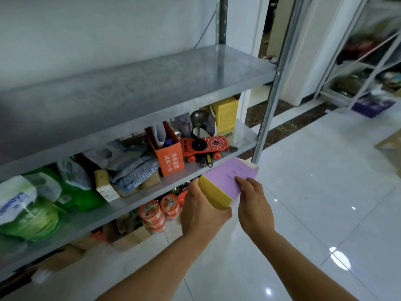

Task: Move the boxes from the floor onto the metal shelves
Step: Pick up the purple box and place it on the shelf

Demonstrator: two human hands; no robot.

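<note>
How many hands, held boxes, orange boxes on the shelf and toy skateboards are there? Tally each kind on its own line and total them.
Hands: 2, the left hand and the right hand
Held boxes: 1, the purple box, held in both hands
Orange boxes on the shelf: 1, the orange box
Toy skateboards: 1, the red skateboard
Total: 5

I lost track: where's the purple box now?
The purple box is lower centre in the head view, held by left hand and right hand, before the middle shelf's edge near the red toy skateboard.
</note>
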